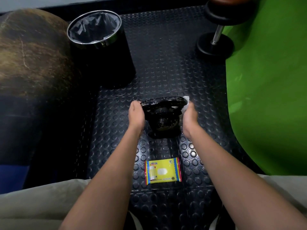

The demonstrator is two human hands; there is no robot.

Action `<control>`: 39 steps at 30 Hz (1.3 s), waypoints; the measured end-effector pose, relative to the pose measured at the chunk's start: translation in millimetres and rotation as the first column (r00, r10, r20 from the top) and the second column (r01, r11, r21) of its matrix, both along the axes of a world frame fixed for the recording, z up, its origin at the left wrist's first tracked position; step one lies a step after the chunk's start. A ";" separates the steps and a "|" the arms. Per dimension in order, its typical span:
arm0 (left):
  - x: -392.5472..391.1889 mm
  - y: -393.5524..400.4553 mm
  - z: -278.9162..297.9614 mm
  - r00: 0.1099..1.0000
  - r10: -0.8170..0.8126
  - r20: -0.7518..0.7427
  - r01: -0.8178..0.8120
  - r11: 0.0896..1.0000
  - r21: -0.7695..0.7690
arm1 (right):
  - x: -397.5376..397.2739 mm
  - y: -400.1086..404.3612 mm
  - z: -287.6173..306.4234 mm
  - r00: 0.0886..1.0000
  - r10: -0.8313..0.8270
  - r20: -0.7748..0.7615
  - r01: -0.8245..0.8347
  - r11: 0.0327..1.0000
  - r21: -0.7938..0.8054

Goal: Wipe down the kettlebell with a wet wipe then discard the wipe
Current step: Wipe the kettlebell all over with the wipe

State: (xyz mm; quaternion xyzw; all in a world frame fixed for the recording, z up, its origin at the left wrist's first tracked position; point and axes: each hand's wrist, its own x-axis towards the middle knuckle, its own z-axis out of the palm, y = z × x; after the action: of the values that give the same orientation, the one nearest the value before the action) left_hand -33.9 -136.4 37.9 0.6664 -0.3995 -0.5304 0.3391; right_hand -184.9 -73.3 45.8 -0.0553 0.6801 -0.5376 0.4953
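Kettlebell (163,116) stands on the studded floor mat (166,63) between both hands, handle running left to right, left hand (136,113) clasping its left end, right hand (189,115) pressing the wet wipe (186,103) against its right end, lined bin (99,47) far left.

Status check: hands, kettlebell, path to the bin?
Left hand gripping kettlebell handle. Right hand pressing wet wipe on handle's right end. Bin open, far left; nothing between.

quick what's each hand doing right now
Left hand: closed on the kettlebell handle.
Right hand: holding the wipe against the handle.
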 end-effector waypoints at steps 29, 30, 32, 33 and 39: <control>2.4 4.7 2.7 0.999 -0.040 0.032 0.043 0.995 -0.093 | 55.9 -38.3 67.1 -0.467 0.449 -0.761 -0.507 0.569 0.647; 2.7 5.2 3.1 0.998 -0.049 0.041 0.053 0.994 -0.097 | 56.1 -39.3 66.7 -0.472 0.441 -0.763 -0.516 0.564 0.645; 2.1 5.9 4.3 0.997 -0.055 0.060 0.060 0.994 -0.092 | 51.8 -40.3 62.9 -0.452 0.441 -0.775 -0.529 0.568 0.631; 1.5 6.2 4.8 0.997 -0.049 0.054 0.054 0.995 -0.086 | 47.0 -41.1 60.4 -0.423 0.461 -0.780 -0.541 0.562 0.626; -7.2 7.9 5.7 0.996 -0.078 0.032 0.081 0.992 -0.100 | 1.6 -40.2 59.3 -0.209 0.609 -0.765 -0.602 0.536 0.592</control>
State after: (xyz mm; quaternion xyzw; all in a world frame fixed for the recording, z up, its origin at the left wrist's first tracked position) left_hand -41.0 -128.5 43.6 0.6392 -0.4567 -0.5133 0.3456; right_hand -183.3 -113.4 105.1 -0.6889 0.7051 -0.0638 0.1553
